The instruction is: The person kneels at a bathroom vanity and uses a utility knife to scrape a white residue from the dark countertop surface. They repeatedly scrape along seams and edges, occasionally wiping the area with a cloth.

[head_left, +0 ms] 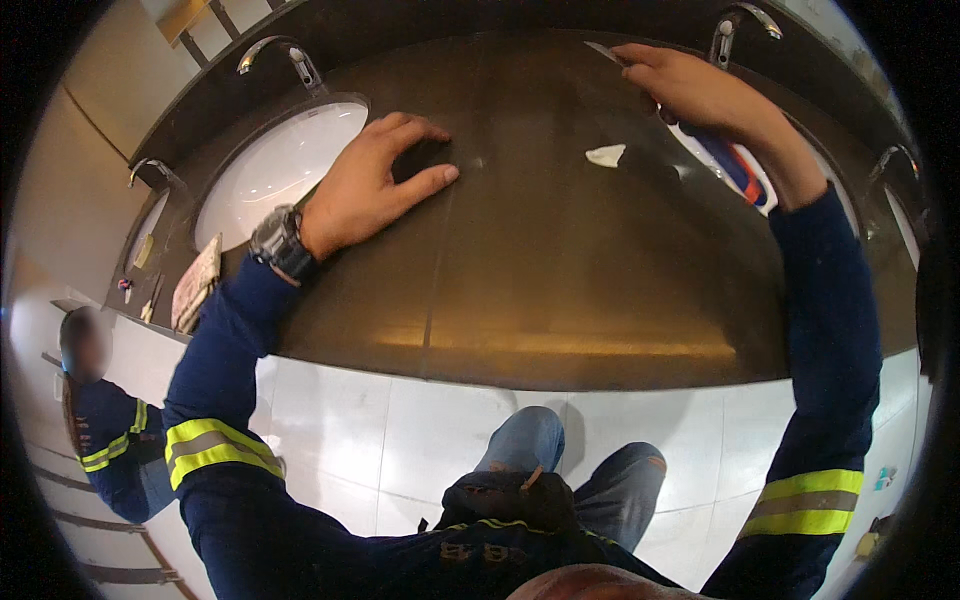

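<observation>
My left hand point(385, 180) lies on the dark countertop point(560, 250) beside the left basin, fingers apart and holding nothing. At the back of the counter, near the right faucet, my right hand point(690, 85) is closed round a thin flat blade point(600, 50). Its grey tip points left, close to the counter surface; the handle is hidden in my fingers. A small crumpled white scrap point(605, 155) sits on the counter between my hands. Partly behind my right forearm is a blue, red and white object point(740, 170), at the right basin; its kind cannot be made out.
A white oval basin point(280, 170) with a chrome faucet point(285, 60) is at the left; another faucet point(735, 35) stands at the right. A folded cloth point(197, 285) lies on the counter's left edge. At the far left is another person point(115, 430) in a dark sleeve with reflective bands.
</observation>
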Demonstrator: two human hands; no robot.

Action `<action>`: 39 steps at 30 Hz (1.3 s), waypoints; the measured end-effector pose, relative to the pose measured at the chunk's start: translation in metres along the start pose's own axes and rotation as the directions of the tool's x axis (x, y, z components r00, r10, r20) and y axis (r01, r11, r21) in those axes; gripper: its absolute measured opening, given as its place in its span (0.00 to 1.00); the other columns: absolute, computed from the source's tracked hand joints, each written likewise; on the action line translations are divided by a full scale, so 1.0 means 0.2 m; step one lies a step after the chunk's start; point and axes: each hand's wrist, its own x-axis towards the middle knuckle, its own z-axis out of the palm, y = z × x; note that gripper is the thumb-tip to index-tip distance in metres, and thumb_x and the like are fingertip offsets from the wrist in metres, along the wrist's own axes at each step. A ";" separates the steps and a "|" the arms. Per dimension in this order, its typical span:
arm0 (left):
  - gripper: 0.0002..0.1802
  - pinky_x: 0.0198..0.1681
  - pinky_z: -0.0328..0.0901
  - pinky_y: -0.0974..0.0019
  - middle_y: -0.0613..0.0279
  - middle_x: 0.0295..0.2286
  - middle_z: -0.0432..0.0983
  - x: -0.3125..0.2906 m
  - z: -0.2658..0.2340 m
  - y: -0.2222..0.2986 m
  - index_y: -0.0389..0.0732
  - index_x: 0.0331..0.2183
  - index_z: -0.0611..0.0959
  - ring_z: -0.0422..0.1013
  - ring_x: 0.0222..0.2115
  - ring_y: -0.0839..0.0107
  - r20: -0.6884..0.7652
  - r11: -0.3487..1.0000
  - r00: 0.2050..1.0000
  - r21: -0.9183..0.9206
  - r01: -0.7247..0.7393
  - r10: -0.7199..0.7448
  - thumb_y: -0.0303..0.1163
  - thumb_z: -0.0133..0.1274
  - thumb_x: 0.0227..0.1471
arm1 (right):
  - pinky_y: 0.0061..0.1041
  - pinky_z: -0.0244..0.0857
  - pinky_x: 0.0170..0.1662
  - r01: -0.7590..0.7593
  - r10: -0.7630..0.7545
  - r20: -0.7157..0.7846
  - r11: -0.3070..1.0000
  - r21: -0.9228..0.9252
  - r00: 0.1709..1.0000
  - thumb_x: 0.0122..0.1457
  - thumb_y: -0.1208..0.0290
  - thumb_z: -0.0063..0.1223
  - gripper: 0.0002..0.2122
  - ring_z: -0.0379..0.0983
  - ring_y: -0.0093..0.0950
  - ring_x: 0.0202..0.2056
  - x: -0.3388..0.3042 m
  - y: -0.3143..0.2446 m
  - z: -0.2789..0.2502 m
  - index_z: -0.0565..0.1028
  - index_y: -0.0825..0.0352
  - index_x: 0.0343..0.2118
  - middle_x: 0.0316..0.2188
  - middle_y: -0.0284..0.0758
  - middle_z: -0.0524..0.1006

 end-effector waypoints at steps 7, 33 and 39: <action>0.27 0.59 0.65 0.50 0.43 0.55 0.72 -0.03 -0.04 -0.01 0.37 0.53 0.81 0.69 0.56 0.45 -0.072 0.993 0.990 -0.003 0.118 -0.118 0.45 0.59 0.59 | 0.21 0.67 0.32 -0.145 0.208 -0.002 0.689 0.710 0.978 0.71 0.63 0.47 0.22 0.71 0.19 0.28 -0.07 -0.15 0.04 0.67 0.51 0.68 0.28 0.29 0.74; 0.17 0.30 0.68 0.53 0.56 0.22 0.77 0.85 0.27 -0.21 0.41 0.42 0.85 0.75 0.24 0.55 -0.106 0.800 0.864 -0.445 0.402 -0.492 0.42 0.63 0.55 | 0.46 0.72 0.51 -0.046 0.043 -0.035 0.995 -0.093 0.998 0.72 0.58 0.40 0.19 0.78 0.48 0.47 1.39 0.05 0.42 0.74 0.48 0.62 0.47 0.44 0.82; 0.16 0.29 0.67 0.53 0.57 0.21 0.76 0.86 0.26 -0.22 0.43 0.41 0.85 0.75 0.24 0.55 -0.074 0.791 0.857 -0.431 0.433 -0.510 0.42 0.63 0.54 | 0.44 0.76 0.47 -0.103 0.103 -0.005 0.981 -0.164 0.995 0.67 0.69 0.43 0.21 0.82 0.44 0.45 1.41 -0.02 0.41 0.73 0.53 0.62 0.46 0.45 0.83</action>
